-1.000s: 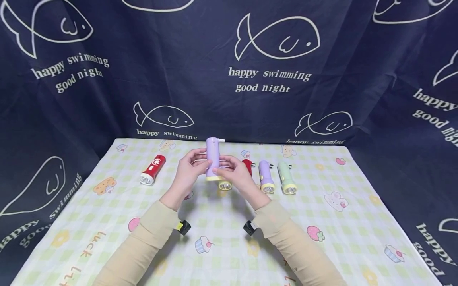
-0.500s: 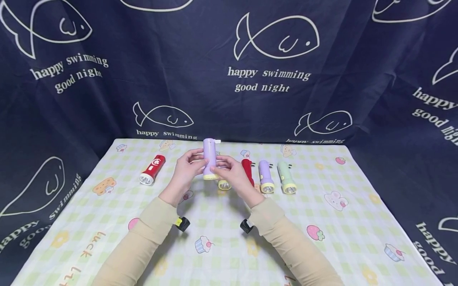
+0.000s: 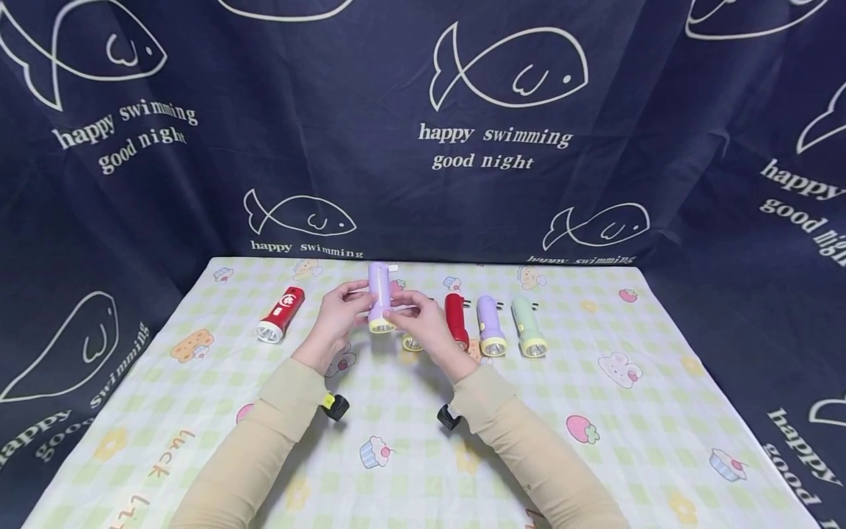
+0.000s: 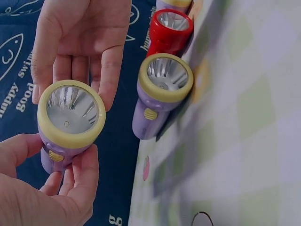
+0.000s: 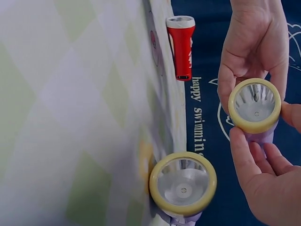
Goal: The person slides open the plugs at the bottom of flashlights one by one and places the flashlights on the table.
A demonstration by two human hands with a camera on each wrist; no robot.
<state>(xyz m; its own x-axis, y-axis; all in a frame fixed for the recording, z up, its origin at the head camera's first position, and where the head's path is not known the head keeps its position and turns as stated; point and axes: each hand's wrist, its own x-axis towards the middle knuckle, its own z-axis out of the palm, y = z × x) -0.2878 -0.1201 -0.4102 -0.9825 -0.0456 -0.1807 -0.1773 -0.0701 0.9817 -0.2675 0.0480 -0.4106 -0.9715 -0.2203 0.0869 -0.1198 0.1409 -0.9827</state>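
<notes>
Both hands hold a purple flashlight (image 3: 380,290) with a yellow head, raised above the table, its lens end down and toward me. A white plug part sticks out near its upper end. My left hand (image 3: 335,322) grips it from the left and my right hand (image 3: 426,323) from the right, fingers and thumbs around its body. In the left wrist view the held flashlight's lens (image 4: 71,110) faces the camera, with a ribbed yellow switch below it. Just behind my right hand lies another purple flashlight (image 4: 151,113), mostly hidden in the head view.
To the right lie a red flashlight (image 3: 456,319), a purple flashlight (image 3: 490,323) and a green flashlight (image 3: 529,323), plug prongs showing. A red and white flashlight (image 3: 283,314) lies off to the left. A checked cloth (image 3: 423,455) covers the table; a dark fish-print curtain (image 3: 383,132) hangs behind.
Both hands have moved left and slightly down with the purple flashlight. Its lens end has tilted up toward me, so the lens now shows. The flashlights on the table stay put.
</notes>
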